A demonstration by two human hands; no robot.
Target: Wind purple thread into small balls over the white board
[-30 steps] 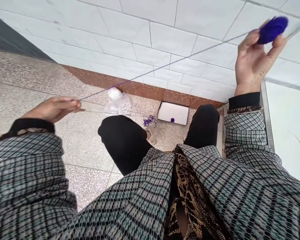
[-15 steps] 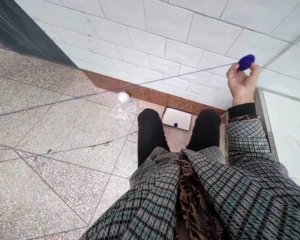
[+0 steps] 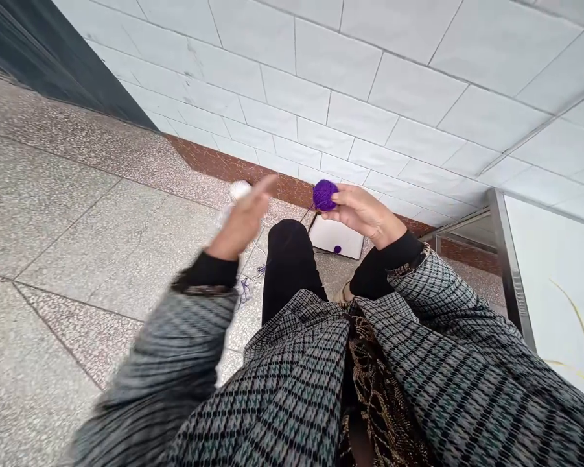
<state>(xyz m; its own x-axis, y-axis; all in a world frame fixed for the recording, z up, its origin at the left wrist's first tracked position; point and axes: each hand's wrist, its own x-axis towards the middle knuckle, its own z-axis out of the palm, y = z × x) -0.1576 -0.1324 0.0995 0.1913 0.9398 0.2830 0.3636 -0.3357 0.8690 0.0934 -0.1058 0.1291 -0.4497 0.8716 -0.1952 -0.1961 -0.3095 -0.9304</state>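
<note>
A purple ball of yarn (image 3: 325,196) sits in the fingertips of my right hand (image 3: 362,211), raised over my knees, with the fingers closed on its right side. To the left, at about the same height, my left hand (image 3: 245,217) is smeared by motion. One finger stretches towards the ball, apart from it; the other fingers do not show clearly. Loose loops of purple yarn (image 3: 244,292) show near the floor beside my left knee. Below the ball, a shallow white tray (image 3: 352,237) with a dark rim holds a small purple piece (image 3: 337,250).
A white ball of yarn (image 3: 240,189) lies on the floor by the wall, partly behind my left hand. The tiled wall (image 3: 364,78) rises in front. At the right stands a white table (image 3: 544,259) with a metal edge and a yellow strand (image 3: 581,324).
My right hand has come down and left with the purple ball, from the upper right to above the tray. My left hand has entered view. The long stretched strand no longer shows.
</note>
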